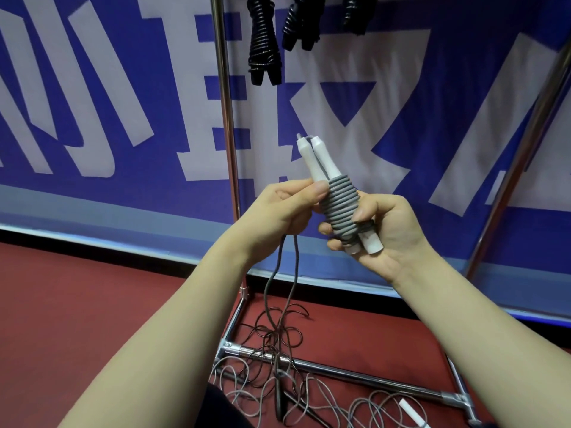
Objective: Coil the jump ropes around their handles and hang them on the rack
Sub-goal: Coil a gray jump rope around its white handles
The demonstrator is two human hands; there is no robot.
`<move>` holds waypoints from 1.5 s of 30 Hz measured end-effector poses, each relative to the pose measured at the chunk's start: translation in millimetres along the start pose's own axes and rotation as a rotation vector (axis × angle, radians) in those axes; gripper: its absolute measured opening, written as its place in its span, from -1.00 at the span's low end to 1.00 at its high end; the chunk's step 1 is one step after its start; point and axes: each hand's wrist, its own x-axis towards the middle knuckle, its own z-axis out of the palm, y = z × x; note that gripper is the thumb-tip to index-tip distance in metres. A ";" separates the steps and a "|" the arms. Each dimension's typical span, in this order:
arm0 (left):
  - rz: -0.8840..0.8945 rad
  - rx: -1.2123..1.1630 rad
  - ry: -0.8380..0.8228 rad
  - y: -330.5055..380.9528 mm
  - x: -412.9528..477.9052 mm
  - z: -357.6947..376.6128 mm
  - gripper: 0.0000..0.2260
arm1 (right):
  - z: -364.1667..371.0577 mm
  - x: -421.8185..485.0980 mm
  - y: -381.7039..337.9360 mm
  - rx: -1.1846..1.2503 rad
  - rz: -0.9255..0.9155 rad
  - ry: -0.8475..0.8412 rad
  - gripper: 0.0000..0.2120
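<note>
While right hand (386, 230) grips grey-coiled white plastic handles (309, 159), left hand (278, 208) pinches loose grey rope (295, 261), black coiled ropes (262, 41) on chrome rack (227, 118), tangled ropes (272, 341) over its base.

Smooth white plastic handles (312, 162), matt grey cord (340, 208), shiny chromed metal rack (227, 118), glossy black ropes (264, 41).

Handles (319, 163), paired, grey rope (340, 205) coiled round, held in right grip (383, 233). Left grip (284, 208) holds rope's loose run. Three black bundles (264, 41) hang within rack (227, 118).
</note>
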 end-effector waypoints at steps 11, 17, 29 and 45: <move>-0.029 0.025 0.365 -6.5 4.2 8.4 -0.64 | 3.7 12.3 10.2 -0.907 -0.157 0.245 -0.55; -0.097 -0.005 0.362 -11.1 5.9 19.5 -0.51 | 1.0 18.3 27.0 -1.326 -0.246 0.489 -0.44; 0.018 -0.025 -0.141 -7.8 -2.7 -26.3 -0.79 | -1.9 11.6 15.1 -0.870 -0.267 0.379 -0.62; 0.004 0.067 0.087 -6.4 0.0 -21.2 -0.59 | -1.8 4.2 9.7 -0.290 0.131 -0.086 -0.47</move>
